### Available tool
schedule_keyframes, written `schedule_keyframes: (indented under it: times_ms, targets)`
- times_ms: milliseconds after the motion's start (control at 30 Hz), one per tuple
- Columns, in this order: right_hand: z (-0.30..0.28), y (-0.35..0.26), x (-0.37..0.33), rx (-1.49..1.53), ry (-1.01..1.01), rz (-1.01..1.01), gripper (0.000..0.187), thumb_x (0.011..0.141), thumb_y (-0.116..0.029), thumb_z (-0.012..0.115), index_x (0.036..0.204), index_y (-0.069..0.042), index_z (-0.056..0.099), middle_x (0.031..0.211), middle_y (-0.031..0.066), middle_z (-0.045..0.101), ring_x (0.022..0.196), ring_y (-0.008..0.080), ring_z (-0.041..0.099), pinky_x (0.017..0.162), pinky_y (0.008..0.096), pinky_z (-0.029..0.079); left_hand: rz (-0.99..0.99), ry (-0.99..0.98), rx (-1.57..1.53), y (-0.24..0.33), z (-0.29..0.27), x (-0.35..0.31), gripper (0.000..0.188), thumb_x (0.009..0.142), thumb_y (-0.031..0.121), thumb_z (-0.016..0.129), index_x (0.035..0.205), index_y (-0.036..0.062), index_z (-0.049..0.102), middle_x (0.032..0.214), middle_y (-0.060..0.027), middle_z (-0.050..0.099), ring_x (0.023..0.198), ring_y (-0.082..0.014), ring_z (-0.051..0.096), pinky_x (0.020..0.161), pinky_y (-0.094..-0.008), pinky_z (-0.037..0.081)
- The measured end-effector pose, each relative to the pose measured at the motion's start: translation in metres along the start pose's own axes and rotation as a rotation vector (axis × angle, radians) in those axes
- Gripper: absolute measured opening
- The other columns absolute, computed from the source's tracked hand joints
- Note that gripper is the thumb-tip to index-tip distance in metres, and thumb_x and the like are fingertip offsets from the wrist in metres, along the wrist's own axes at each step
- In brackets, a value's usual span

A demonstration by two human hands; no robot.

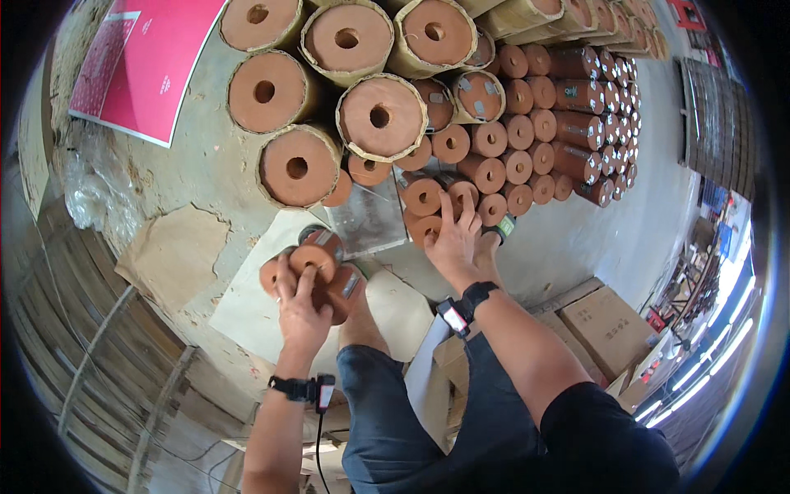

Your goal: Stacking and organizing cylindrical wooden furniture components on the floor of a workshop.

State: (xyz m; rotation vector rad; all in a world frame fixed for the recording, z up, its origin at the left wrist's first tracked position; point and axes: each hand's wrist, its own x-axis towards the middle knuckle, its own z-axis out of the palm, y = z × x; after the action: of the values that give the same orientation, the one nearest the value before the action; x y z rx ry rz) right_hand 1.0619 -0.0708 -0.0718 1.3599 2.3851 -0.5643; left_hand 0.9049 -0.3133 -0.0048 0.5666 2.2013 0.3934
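Note:
Near my left foot, my left hand [303,314] grips a cluster of small reddish-brown clay-like cylinders [322,245], its fingertips bent over their ends and at the centre holes. One cylinder in the cluster shows a dark end. My right hand [455,247] reaches to the near edge of the stack. Its fingers curl over the ends of several matching cylinders [423,196], which sit beside the stacked rows; its thumb is mostly hidden. Behind them, more small cylinders [517,132] lie on their sides with holed ends toward me.
Large paper-wrapped cylinders [380,117] are piled at the back. Pale paper sheets [255,306] lie under my left hand. A pink printed sheet [156,62] and crumpled clear plastic [100,191] are at far left. Cardboard boxes [607,331] stand right of my legs.

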Motion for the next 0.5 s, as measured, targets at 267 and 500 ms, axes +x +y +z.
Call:
schedule_keyframes:
  times_ms: [267,500]
  targets:
    - [0.008,0.013,0.003,-0.093,0.077,-0.176,0.081,0.074,-0.012,0.07,0.146,-0.029,0.039,0.155,0.0194,0.013,0.134,0.0461,0.029,0.097,0.0558,0.046,-0.19,0.102,-0.02,-0.088,-0.085,-0.068,0.073,0.061,-0.002,0.061,0.133,0.0047,0.052,0.157,-0.0254,0.02,0.141,-0.0483,0.03,0.111,-0.048,0.039]
    - [0.02,0.011,0.001,-0.059,0.059,-0.173,0.073,0.078,-0.01,0.07,0.142,-0.034,0.045,0.155,0.0164,0.018,0.138,0.0462,0.024,0.1,0.0579,0.043,-0.3,0.098,0.093,-0.157,-0.106,-0.153,0.073,0.063,-0.001,0.059,0.135,0.0004,0.05,0.156,-0.0286,0.02,0.144,-0.0475,0.023,0.115,-0.0474,0.031]
